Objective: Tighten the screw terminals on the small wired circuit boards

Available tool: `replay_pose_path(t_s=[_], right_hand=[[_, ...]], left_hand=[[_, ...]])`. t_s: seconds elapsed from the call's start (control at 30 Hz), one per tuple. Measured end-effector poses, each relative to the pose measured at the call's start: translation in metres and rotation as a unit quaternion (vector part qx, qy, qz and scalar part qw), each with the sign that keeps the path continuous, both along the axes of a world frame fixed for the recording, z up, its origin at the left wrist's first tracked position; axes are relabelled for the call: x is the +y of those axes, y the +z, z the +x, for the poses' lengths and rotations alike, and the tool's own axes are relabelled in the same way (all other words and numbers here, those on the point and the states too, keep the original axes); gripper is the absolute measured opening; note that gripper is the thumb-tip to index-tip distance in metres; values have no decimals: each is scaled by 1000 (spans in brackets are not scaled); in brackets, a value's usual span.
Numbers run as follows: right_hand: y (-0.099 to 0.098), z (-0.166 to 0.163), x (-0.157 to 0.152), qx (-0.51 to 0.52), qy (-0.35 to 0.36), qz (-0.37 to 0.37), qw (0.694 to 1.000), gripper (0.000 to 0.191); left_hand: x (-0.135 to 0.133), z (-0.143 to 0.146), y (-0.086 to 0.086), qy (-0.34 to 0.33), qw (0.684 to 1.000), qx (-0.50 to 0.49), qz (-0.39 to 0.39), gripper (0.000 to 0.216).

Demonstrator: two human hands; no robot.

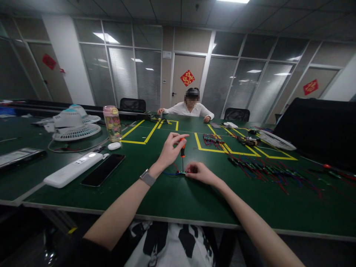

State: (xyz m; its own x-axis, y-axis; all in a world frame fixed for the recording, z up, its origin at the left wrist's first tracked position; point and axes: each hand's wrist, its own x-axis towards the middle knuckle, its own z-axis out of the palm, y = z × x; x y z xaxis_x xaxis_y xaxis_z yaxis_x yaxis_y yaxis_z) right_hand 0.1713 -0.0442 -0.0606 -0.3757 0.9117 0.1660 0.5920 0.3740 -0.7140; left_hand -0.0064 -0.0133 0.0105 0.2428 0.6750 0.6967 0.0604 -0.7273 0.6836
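Observation:
My left hand (171,150), with a watch on its wrist, grips the orange and black handle of a screwdriver (183,152) between thumb and fingers. The screwdriver stands upright, its thin shaft pointing down at a small green circuit board (181,172) on the table. Whether the tip touches a screw is too small to tell. My right hand (198,172) pinches the right end of that board, its fingers curled and partly hiding it. Red and blue wires run from the board toward the left.
On the green table (167,200) lie a black phone (103,170), a white power strip (73,170) and an earbud case (114,146). A bottle (112,124) and fans (75,124) stand left. Wired boards (267,170) spread right. A person (190,105) sits opposite.

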Motion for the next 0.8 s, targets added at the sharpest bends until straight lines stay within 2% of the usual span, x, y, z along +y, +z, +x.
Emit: replay_pose_path(t_s=[0.13,0.17,0.23,0.3,0.37,0.47,0.57,0.8], right_hand=[[1,0,-1,-6,-4,1,1000,17],[2,0,-1,-8,-4,2,1000,17],[3,-1,-2,-10,-3,2,1000,17],[4,-1,-3,-9,-3,3,1000,18],[4,-1,-4,-7,-6,5,1000,18],[3,0,-3,-6,-4,6,1000,17],[1,1,-1,-4,6,2,1000,17],[0,0,0,-9,-2,6,1000,17]], left_hand=[[3,0,1,-129,990,-13,-58,37],[3,-1,2,-143,988,-11,-64,38],[2,-3,3,-102,994,20,-26,37],[-2,-6,6,4,993,94,76,33],[-5,-8,10,92,952,208,204,34],[-10,-10,16,147,875,320,331,34],[-14,-7,18,161,841,355,376,37],[-20,-3,19,173,821,378,392,38]])
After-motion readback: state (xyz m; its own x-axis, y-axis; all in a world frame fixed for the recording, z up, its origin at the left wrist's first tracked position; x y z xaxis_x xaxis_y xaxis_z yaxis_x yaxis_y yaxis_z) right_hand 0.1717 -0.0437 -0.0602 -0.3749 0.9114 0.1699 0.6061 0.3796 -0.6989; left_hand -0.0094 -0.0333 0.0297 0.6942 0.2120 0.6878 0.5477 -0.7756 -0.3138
